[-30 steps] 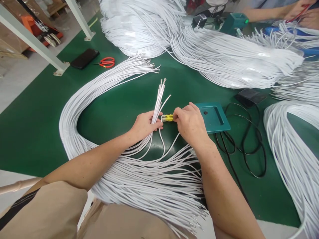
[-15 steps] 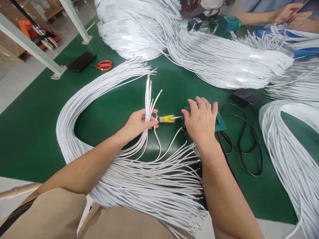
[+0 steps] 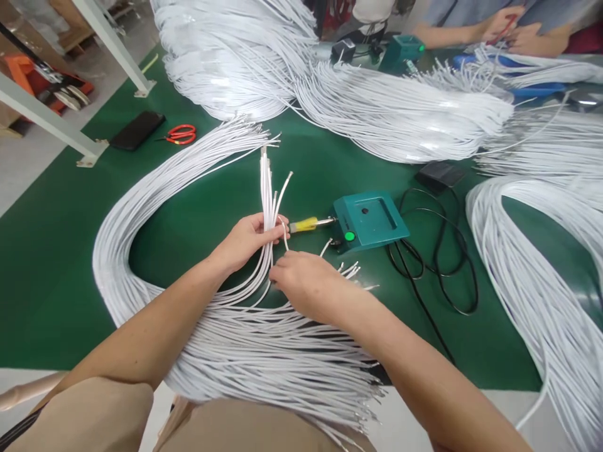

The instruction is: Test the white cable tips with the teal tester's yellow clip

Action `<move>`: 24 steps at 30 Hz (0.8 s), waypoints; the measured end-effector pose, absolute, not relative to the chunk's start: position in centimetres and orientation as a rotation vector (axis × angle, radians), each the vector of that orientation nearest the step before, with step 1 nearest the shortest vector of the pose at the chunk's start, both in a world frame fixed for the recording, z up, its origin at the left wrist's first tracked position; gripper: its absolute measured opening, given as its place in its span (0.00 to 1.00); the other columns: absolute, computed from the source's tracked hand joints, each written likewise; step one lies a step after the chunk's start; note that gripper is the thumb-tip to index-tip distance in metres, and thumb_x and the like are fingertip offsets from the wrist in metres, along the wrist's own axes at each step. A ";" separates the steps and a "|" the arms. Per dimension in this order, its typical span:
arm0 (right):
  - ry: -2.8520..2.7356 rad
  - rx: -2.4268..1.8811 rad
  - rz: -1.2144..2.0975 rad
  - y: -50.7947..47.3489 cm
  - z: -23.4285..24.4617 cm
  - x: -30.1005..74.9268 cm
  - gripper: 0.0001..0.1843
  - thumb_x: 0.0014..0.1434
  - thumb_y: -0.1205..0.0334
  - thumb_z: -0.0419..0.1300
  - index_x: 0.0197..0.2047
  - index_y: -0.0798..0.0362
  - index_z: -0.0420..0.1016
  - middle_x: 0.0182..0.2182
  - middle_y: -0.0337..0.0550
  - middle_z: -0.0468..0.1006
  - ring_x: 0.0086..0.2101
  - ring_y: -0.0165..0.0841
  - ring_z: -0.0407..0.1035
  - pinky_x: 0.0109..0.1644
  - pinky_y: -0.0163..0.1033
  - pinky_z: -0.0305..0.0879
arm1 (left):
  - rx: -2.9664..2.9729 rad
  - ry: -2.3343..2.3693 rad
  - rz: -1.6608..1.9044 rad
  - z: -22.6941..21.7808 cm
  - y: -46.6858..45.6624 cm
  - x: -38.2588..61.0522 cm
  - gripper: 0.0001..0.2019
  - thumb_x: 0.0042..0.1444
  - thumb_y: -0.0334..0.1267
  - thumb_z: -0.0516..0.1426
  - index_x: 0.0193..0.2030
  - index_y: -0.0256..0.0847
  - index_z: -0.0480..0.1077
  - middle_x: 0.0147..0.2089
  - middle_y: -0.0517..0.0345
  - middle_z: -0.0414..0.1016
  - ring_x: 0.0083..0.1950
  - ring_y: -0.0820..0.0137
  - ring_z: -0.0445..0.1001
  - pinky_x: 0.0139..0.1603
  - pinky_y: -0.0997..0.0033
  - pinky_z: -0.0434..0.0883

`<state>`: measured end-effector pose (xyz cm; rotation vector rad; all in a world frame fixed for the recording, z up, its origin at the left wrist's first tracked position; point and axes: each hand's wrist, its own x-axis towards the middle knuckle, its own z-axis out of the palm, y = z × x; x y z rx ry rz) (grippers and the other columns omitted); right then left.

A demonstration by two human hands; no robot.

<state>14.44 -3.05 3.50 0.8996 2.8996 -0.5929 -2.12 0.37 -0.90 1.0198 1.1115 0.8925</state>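
My left hand (image 3: 252,237) is closed around a small upright bunch of white cables (image 3: 267,188), their tips pointing away from me. One cable leans apart to the right at the top. Just below, my right hand (image 3: 308,282) has its fingers pinched on a single white cable (image 3: 285,238) that runs down from my left fingers. Beside my left fingertips is a yellow sleeve (image 3: 304,225) on a metal shaft, which sticks out of a teal box (image 3: 377,229) with a lit green button. Loose white cables (image 3: 273,358) spread under my forearms.
Large white cable bundles (image 3: 400,113) lie across the back and another (image 3: 522,263) at right. Red-handled scissors (image 3: 181,134) and a black phone-like object (image 3: 137,130) lie at far left. A black cord (image 3: 464,251) loops right of the box. A co-worker's hands (image 3: 513,31) hold something red.
My right hand has come off the teal box and moved left and down to a cable beside my left hand. The left hand still holds its bunch. The whole view has shifted slightly.
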 end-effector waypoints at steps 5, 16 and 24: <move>2.767 1.031 -0.166 -4.9 2.2 15.5 0.10 0.57 0.76 0.52 0.35 0.60 0.75 0.31 0.51 0.76 0.36 0.41 0.69 0.45 0.47 0.57 | 0.999 1.222 0.900 -1.0 0.3 -2.4 0.18 0.45 0.45 0.67 0.42 0.37 0.77 0.38 0.54 0.77 0.39 0.71 0.73 0.42 0.72 0.68; 2.507 1.648 -0.821 -13.1 0.7 20.2 0.12 0.64 0.69 0.49 0.31 0.54 0.70 0.30 0.43 0.74 0.30 0.33 0.67 0.33 0.39 0.59 | 1.025 1.149 0.930 -0.4 -0.5 -1.9 0.20 0.37 0.37 0.70 0.38 0.38 0.73 0.31 0.63 0.73 0.33 0.75 0.72 0.40 0.73 0.67; 2.662 1.598 -1.245 -11.5 1.8 21.3 0.06 0.54 0.72 0.59 0.30 0.53 0.74 0.35 0.45 0.74 0.38 0.38 0.69 0.44 0.44 0.66 | 0.967 1.105 0.844 0.1 -0.9 -1.4 0.16 0.42 0.40 0.69 0.35 0.37 0.71 0.27 0.62 0.73 0.31 0.76 0.71 0.33 0.78 0.64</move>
